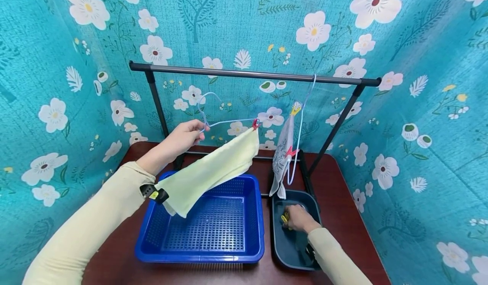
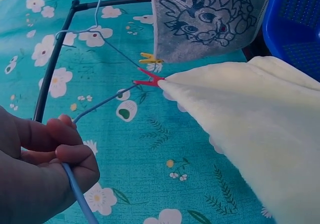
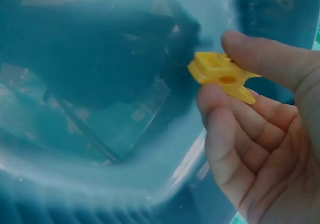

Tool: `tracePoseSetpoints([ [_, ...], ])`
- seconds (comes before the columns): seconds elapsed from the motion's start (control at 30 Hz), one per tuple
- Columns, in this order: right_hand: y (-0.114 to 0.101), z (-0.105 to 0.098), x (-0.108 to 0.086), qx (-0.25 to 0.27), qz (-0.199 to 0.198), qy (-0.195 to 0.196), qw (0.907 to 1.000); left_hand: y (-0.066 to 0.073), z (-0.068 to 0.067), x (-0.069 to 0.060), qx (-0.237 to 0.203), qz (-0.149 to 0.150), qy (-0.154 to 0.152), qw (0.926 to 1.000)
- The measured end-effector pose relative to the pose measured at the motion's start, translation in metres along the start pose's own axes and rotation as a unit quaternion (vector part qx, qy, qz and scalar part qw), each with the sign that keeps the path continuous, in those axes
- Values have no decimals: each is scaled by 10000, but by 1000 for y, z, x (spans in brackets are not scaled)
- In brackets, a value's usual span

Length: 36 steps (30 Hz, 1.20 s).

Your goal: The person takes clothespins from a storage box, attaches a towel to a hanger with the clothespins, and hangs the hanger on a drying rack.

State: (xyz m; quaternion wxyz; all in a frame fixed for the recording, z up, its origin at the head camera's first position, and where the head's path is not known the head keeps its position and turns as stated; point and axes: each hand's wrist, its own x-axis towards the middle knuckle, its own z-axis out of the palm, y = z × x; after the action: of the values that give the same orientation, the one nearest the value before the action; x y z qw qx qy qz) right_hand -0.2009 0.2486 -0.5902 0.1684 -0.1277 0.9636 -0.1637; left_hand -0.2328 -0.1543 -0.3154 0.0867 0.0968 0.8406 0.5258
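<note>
My left hand (image 1: 189,133) grips a light blue wire hanger (image 1: 228,121) near the base of its hook, in the air in front of the rack. A red clothespin (image 2: 150,78) fastens one corner of a pale yellow towel (image 1: 221,160) to the hanger's far end. The towel droops over the blue basket, and its near end hangs by my left wrist. Down inside the dark tray, my right hand (image 1: 299,218) pinches a yellow clothespin (image 3: 220,72) between thumb and fingers.
A blue plastic basket (image 1: 200,257) stands on the dark red table (image 1: 114,255). Right of it is the dark tray (image 1: 280,251). A black rack (image 1: 228,72) spans the back, where a grey printed towel (image 1: 283,145) hangs from another hanger (image 1: 300,136) by yellow and red clothespins.
</note>
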Motion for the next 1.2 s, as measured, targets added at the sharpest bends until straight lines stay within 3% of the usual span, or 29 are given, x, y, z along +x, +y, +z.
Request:
tracePoseSetpoints([
  [0.43,-26,-20,-17,181,-728,70,9972,3,-7,3,277,-44,-340,9990],
  [0.77,-62,-48,-35,369,-1737,-324,9836,-4,-12,14,356,140,-429,9984],
  [1.03,-83,-56,-39,295,-1882,-483,9805,-2,-8,14,200,108,-627,9978],
  [1.2,-97,-60,-42,498,-2183,-665,9723,1,-9,16,19,0,-708,9975],
])
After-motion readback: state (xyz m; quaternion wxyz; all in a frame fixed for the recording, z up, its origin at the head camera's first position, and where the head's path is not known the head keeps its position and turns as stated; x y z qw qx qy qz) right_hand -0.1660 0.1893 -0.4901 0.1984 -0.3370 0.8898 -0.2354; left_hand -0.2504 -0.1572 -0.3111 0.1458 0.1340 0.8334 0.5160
